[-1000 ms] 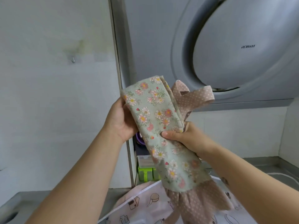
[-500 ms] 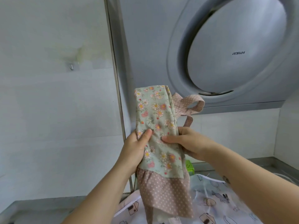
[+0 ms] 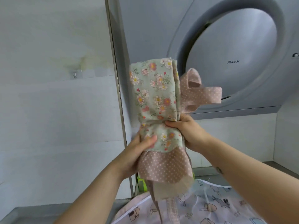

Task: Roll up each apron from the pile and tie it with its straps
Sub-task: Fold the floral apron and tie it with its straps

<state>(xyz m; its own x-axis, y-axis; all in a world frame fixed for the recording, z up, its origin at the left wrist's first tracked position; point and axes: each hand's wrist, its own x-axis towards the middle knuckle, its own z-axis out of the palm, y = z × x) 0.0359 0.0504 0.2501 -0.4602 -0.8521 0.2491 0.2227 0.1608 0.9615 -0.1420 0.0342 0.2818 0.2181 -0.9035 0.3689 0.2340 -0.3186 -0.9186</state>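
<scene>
While in both hands (image 3: 137,151), apron (image 3: 155,94) upright.

A grey steel surface (image 3: 24,212) is running along the foot of the tiled wall (image 3: 48,126), showing bare at the lower left and again at the far right. A pale printed apron (image 3: 218,207) — little houses, rabbits, a white edge — is lying spread across its middle. A bright green item (image 3: 142,183) is sitting at the back by the wall, mostly hidden.
</scene>
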